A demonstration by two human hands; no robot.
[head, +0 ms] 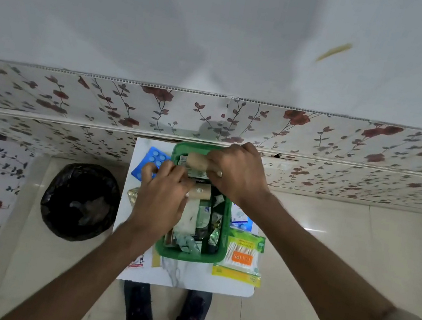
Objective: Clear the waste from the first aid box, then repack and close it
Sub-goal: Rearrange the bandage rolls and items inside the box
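1. Head view, looking down: small white marbled table [211, 283] against a flowered wall panel [48, 93], with a green first aid box [189, 256] open on it.
2. Right hand [238, 174] over the far end of the box, fingers curled around a tan bandage roll [196, 160] held just above the box's far rim.
3. Left hand [162, 196] over the left side of the box, fingertips pinched at a labelled wrapper or strip [184, 161] beside that roll; hard to tell exactly what is gripped.
4. Second tan roll [200, 192] lying inside the box just near of the hands, with white packets, green sachets and crumpled wrappers filling the near half.
5. Blue blister pack of tablets [153, 158] on the table left of the box, partly under the left hand's fingers.
6. Pack of cotton buds [242, 257] with an orange label on the table right of the box, touching its near right corner; a white and blue packet [241, 219] just beyond it.
7. Bin lined with a black bag [80, 200] on the floor left of the table, close beside it.
8. Printed leaflet [138, 261] at the near left table edge, partly hidden by the left forearm.
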